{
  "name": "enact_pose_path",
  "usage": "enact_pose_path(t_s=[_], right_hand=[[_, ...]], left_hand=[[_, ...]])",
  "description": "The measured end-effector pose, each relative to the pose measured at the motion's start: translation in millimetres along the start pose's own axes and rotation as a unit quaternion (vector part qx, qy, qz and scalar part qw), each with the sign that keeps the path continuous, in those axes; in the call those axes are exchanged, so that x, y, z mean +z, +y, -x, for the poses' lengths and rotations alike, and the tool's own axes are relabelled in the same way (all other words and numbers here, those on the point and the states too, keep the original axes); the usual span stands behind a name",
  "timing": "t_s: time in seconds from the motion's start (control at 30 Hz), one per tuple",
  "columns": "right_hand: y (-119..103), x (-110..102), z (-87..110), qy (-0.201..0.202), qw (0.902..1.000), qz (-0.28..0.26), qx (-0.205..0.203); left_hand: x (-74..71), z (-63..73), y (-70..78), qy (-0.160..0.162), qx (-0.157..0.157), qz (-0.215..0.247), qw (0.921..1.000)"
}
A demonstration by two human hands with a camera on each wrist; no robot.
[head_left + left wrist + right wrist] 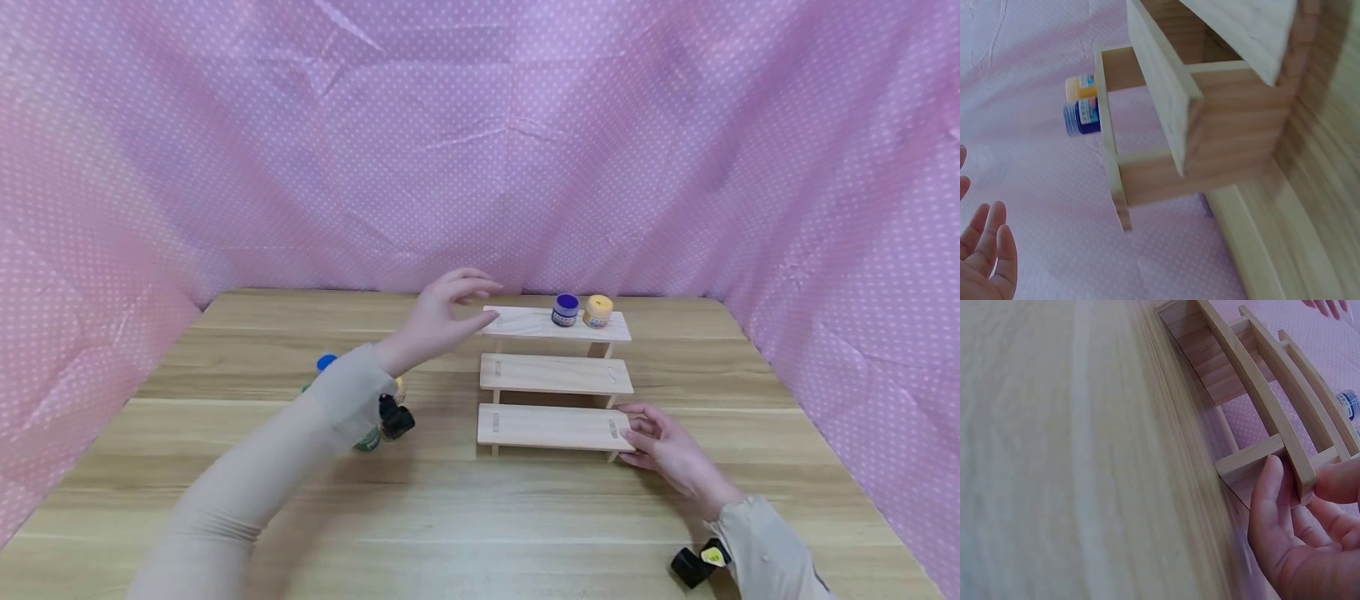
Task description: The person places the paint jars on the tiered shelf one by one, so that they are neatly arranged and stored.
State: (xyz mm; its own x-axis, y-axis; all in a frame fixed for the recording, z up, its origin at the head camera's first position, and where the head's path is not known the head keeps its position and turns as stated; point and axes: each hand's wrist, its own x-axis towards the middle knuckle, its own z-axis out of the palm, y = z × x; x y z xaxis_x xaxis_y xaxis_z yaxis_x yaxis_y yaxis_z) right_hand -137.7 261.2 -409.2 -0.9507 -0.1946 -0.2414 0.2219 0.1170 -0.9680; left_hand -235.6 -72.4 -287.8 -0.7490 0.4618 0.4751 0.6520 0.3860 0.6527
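Note:
A three-tier stepped wooden stand (555, 375) is on the table. On its top tier, toward the right end, a jar with a dark blue-purple lid (565, 311) and a yellow jar (597, 312) stand side by side. My left hand (456, 315) is at the left end of that top tier, fingers extended and holding nothing; in the left wrist view its fingers (988, 250) are apart from the stand. My right hand (667, 454) grips the right end of the lowest tier, its thumb and fingers (1266, 494) on either side of the board's end.
Several more jars are partly hidden behind my left forearm, among them one with a blue lid (326, 362) and a green one (367, 440). A pink dotted cloth (510, 150) hangs behind and beside the wooden table (465, 517).

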Motion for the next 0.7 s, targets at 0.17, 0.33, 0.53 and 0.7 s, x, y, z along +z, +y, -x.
enact_pose_path(t_s=[0.17, 0.33, 0.53, 0.7], right_hand=[[-0.8, 0.9, 0.3, 0.004, 1.0, 0.002, 0.001], [-2.6, 1.5, -0.3, 0.005, 1.0, -0.003, -0.005], [-2.0, 1.8, -0.5, 0.002, 1.0, -0.001, -0.002], [-1.4, 2.7, 0.1, 0.004, 1.0, 0.001, -0.001]], left_hand=[[-13.3, 19.7, -7.1, 0.015, -0.007, 0.011, 0.9998], [-25.5, 36.1, -13.6, 0.022, -0.026, -0.005, 0.9994], [-40.3, 58.0, -21.2, 0.024, -0.067, -0.023, 0.9972], [-50.0, 76.9, -28.8, 0.032, -0.069, -0.043, 0.9961]])
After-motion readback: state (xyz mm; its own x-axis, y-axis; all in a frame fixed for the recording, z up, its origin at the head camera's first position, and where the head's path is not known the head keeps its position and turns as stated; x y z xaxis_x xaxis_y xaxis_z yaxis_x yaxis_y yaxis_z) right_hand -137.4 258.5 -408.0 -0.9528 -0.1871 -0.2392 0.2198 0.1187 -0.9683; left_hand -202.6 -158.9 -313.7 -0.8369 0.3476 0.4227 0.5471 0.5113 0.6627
